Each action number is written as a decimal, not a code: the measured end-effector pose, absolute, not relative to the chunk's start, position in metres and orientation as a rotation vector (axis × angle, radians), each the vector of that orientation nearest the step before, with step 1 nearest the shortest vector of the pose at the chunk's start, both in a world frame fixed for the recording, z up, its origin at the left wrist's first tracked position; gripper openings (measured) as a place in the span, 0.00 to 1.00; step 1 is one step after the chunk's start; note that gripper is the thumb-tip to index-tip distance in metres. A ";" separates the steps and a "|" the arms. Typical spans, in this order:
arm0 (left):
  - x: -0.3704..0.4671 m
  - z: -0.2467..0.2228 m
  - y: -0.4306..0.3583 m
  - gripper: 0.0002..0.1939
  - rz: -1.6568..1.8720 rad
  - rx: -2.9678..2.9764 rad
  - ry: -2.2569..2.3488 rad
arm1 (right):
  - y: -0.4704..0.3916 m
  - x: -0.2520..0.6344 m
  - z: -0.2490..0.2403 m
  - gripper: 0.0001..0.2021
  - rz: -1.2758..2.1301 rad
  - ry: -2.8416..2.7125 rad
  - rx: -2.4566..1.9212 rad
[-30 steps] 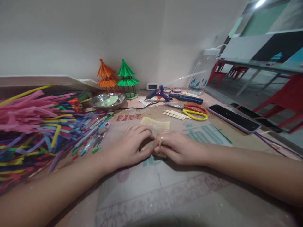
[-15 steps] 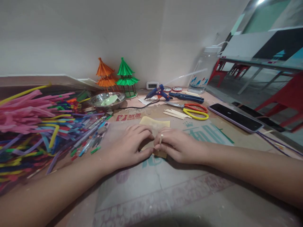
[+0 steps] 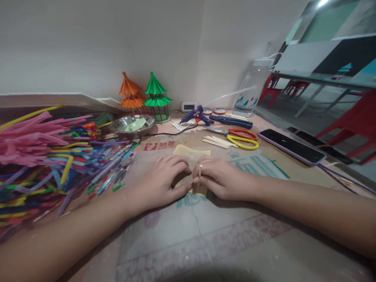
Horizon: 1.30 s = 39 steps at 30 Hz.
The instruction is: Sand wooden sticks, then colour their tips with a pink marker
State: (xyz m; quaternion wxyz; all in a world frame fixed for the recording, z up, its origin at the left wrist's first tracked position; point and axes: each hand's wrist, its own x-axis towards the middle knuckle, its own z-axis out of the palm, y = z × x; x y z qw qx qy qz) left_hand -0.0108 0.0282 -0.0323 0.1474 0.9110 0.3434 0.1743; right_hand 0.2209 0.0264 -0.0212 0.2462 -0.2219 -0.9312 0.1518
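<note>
A yellowish sheet of paper (image 3: pixel 192 152) lies on the table in front of me, partly covered by both hands. My left hand (image 3: pixel 166 178) rests at the sheet's left side, thumb and fingers apart, with nothing visible in it. Over the right part of the sheet, my right hand (image 3: pixel 221 178) pinches a short pale wooden stick (image 3: pixel 200 170) between thumb and fingers. The stick stands roughly upright, its top end showing above the thumb. Whether its lower end touches the sheet is hidden.
Colourful pipe cleaners (image 3: pixel 38 141) heap up at left, beside a metal bowl (image 3: pixel 117 127). Behind are orange (image 3: pixel 131 92) and green (image 3: pixel 155 92) pagoda models and a glue gun (image 3: pixel 194 114). Scissors (image 3: pixel 242 143), loose sticks (image 3: pixel 217 141), a phone (image 3: pixel 290 145) and a bottle (image 3: pixel 249 90) stand right.
My right hand has shifted very slightly to the right with the stick, and the stick's lower part now shows more upright. My left hand stays put.
</note>
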 end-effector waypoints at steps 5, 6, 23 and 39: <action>-0.011 -0.033 0.028 0.12 0.497 2.623 0.987 | 0.026 0.221 -0.021 0.13 0.410 -2.547 -0.625; -0.011 -0.033 0.028 0.12 0.507 2.622 0.982 | 0.025 0.221 -0.021 0.13 0.425 -2.546 -0.627; -0.010 -0.033 0.028 0.12 0.525 2.627 0.996 | 0.025 0.220 -0.020 0.12 0.415 -2.546 -0.634; -0.012 -0.035 0.029 0.12 0.511 2.635 0.990 | 0.025 0.220 -0.019 0.13 0.383 -2.555 -0.604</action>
